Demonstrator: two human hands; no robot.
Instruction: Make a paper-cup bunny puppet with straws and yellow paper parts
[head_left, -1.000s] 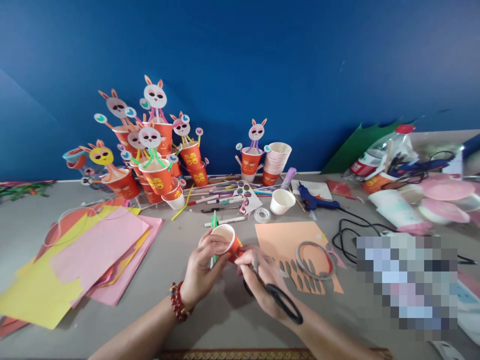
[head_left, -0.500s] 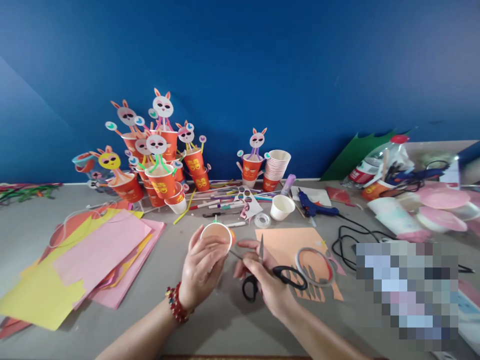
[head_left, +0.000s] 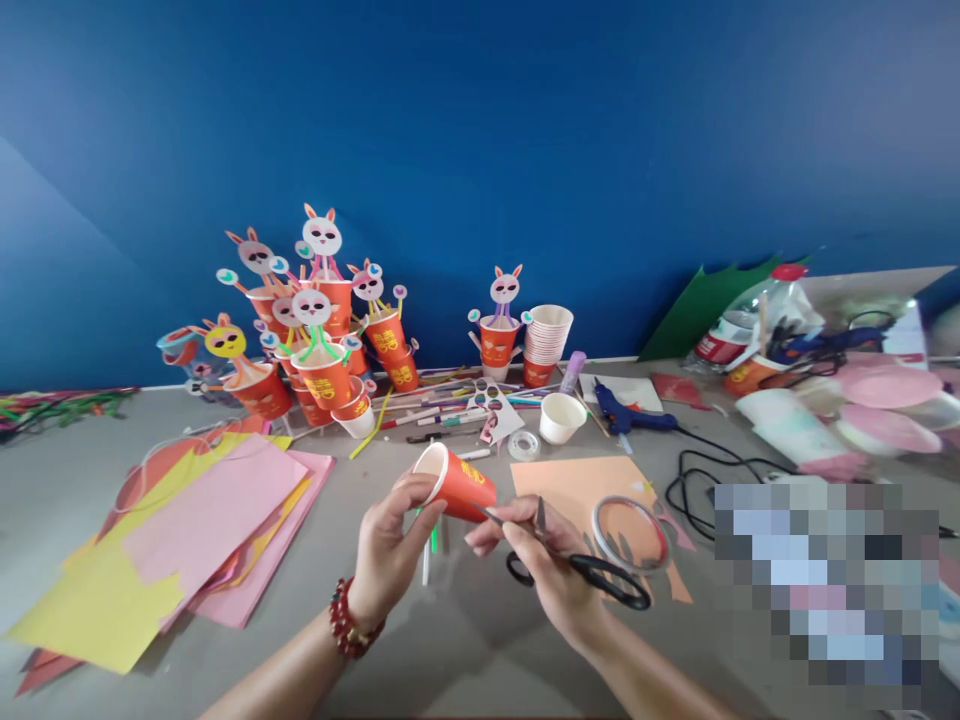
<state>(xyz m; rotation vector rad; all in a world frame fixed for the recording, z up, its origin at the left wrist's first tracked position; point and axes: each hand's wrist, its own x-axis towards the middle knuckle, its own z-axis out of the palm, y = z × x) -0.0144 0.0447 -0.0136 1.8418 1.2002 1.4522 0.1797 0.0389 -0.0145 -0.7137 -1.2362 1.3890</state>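
Note:
My left hand (head_left: 401, 540), with a beaded bracelet at the wrist, grips a red paper cup (head_left: 466, 485) with yellow lettering by its rim. The cup lies tilted on its side, its mouth toward the left. In my right hand (head_left: 551, 560) is a pair of black-handled scissors (head_left: 611, 580) with the blades spread. One blade tip meets or nearly meets the cup's base end; I cannot tell whether it touches. Below the cup show a thin white stick (head_left: 426, 563) and a green stick (head_left: 434, 534), partly hidden by my left hand.
Rabbit-faced cups (head_left: 322, 372) cluster at the back left, coloured paper (head_left: 225, 510) in front of them. A white cup (head_left: 562, 418), a tape roll (head_left: 523, 445) and a blue glue gun (head_left: 634, 415) stand beyond my hands. Orange paper (head_left: 559, 475) and a tape ring (head_left: 630, 530) lie right.
The cup has turned from mouth toward me to lying sideways, its lettered side now showing. My right hand and the scissors have shifted slightly right and down.

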